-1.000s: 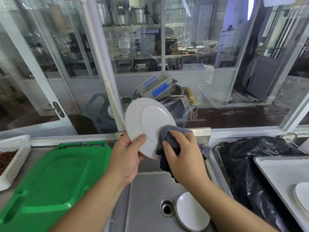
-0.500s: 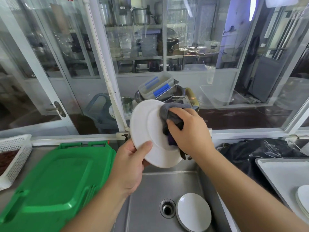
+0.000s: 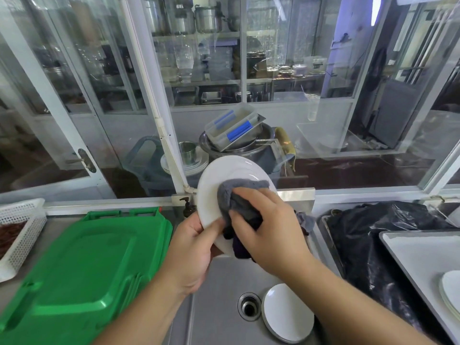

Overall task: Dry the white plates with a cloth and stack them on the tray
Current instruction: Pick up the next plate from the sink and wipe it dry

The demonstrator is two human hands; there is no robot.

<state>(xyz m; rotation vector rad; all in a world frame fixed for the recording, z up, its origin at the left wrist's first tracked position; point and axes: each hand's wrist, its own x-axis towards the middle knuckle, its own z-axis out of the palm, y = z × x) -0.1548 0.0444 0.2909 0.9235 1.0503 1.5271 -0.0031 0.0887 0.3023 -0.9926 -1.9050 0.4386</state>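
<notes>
Over steel sink [image 3: 224, 307]: round white plate [image 3: 211, 195] tilted, pinched in left hand [image 3: 191, 247] grip; right hand [image 3: 268, 227] clutching grey cloth [image 3: 231, 197]; metal tray [image 3: 423, 257] far right, nearer right hand.

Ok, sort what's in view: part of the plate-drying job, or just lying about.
Job: plate held by the left hand; cloth under the right hand; plates in the sink; tray with stacked plates.

Lying about: green lids; white basket; black bag.
</notes>
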